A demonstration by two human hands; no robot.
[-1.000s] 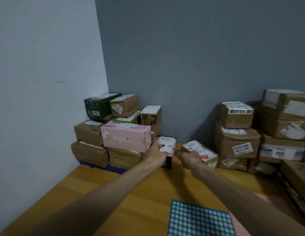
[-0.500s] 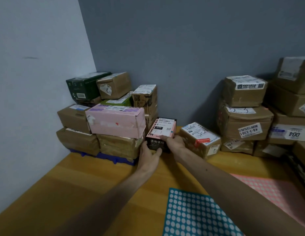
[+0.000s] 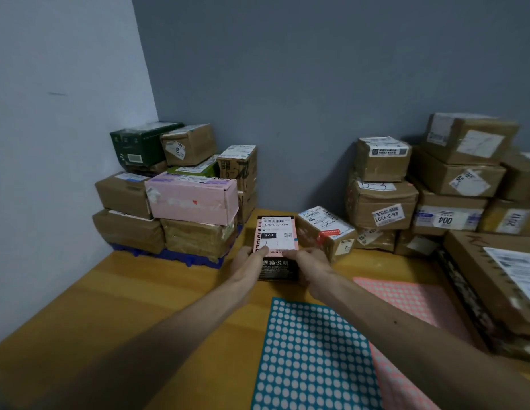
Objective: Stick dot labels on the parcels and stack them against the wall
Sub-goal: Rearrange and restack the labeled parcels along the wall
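Note:
A small black and pink parcel [image 3: 276, 235] with a white shipping label on top sits on the wooden floor in front of the grey wall. My left hand [image 3: 246, 263] grips its left side and my right hand [image 3: 312, 263] grips its right side, thumbs on the top near edge. A teal sheet of white dot labels [image 3: 314, 359] lies near me, with a pink dot sheet [image 3: 414, 297] beside it on the right. A stack of parcels [image 3: 180, 187] fills the left corner against the wall.
A small brown box [image 3: 325, 230] stands just right of the held parcel. More brown parcels [image 3: 405, 187] are piled at the back right, and a large flat carton [image 3: 494, 276] lies along the right edge. Bare wooden floor [image 3: 139, 306] stretches to the left.
Both hands have pulled the black and pink parcel away from the corner stack toward me, and it now lies with its label facing up. The view has tilted down.

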